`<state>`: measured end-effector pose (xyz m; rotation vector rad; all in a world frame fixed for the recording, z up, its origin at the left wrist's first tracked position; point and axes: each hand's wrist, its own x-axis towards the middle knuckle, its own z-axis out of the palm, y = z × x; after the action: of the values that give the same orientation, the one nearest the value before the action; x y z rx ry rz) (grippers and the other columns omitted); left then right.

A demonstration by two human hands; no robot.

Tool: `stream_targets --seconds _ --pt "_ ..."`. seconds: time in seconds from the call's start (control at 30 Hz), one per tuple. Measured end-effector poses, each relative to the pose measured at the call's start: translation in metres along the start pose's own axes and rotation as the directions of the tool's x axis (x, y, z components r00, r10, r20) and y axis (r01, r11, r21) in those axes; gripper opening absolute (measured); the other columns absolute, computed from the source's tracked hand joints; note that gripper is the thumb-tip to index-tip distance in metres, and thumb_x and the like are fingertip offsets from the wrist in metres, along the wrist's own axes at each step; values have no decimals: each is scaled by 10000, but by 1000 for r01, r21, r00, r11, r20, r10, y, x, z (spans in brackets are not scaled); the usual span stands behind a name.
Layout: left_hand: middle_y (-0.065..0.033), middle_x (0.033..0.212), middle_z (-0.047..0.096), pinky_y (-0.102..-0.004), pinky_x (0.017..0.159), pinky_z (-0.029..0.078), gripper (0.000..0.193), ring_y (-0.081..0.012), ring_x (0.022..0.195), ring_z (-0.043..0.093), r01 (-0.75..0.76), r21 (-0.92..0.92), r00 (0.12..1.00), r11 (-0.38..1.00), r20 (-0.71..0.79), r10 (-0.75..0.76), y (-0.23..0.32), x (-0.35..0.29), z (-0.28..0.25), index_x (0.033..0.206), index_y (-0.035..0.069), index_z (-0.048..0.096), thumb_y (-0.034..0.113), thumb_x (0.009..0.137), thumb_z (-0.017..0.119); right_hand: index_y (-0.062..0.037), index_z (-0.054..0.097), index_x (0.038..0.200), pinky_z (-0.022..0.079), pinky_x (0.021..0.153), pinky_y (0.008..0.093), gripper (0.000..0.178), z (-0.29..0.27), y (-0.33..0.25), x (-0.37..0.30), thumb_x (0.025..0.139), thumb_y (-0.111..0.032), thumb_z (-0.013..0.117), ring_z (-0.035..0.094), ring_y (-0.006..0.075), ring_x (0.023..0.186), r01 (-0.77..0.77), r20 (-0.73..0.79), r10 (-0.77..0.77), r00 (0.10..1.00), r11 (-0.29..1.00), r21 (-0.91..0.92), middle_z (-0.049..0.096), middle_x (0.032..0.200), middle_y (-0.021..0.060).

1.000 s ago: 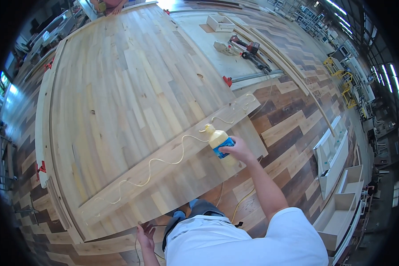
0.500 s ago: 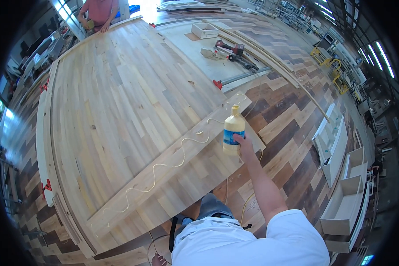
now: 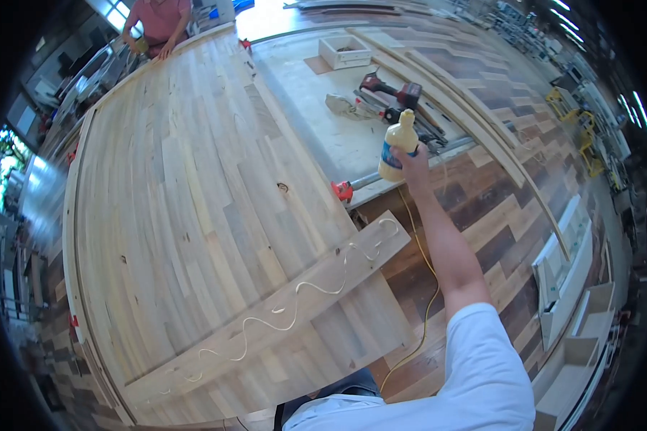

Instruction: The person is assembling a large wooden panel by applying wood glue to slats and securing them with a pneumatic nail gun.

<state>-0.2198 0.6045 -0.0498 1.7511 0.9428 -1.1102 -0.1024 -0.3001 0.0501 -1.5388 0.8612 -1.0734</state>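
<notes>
My right hand (image 3: 414, 164) is wrapped round a cream-coloured glue bottle (image 3: 390, 169) with a blue label. The bottle stands nearly upright in the air, nozzle up, over the right end of the bench area. To its lower left, a long wooden board (image 3: 323, 271) lies across the near part of a large wood-strip panel (image 3: 194, 179). A wavy line of pale glue (image 3: 244, 337) runs along most of the board. My left hand is out of sight.
A red-and-black cordless drill (image 3: 392, 91), a small white box (image 3: 345, 52) and long wood strips (image 3: 474, 108) lie beyond the bottle. Red clamps (image 3: 343, 190) sit at the panel's edge. A yellow cord (image 3: 430, 316) trails on the floor. Another person (image 3: 162, 25) stands at the far edge.
My right hand has carried the glue bottle up and away from the board, toward the drill. My left hand, partly seen at the lower edge before, has left the view.
</notes>
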Motion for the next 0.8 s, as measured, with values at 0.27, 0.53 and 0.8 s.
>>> stream_targets --seconds 0.27,0.53,0.8 --pt "-106 1153 593 -363 787 504 445 -213 1014 572 94 -120 979 988 -168 -113 -62 -60 43 1219 66 556 424 956 527 0 546 1099 465 920 414 657 23 121 116 558 -190 865 580 327 1039 -68 -228 -31 973 909 -411 581 1125 179" --pt "-13 946 597 -217 631 493 266 -78 774 560 -114 -523 964 844 -265 -34 -92 -117 96 1188 99 536 262 978 539 33 511 1167 472 909 339 698 33 158 124 607 -141 890 605 234 1027 -117 -17 117 993 952 -283 594 1167 139" --pt "-58 1063 642 -251 623 480 348 -131 830 606 -57 -136 948 989 -318 11 -77 -97 103 1208 58 571 289 948 570 2 526 1288 450 907 294 489 -66 102 -38 974 -373 513 565 190 1078 -450 342 487 804 873 -188 622 1122 106"
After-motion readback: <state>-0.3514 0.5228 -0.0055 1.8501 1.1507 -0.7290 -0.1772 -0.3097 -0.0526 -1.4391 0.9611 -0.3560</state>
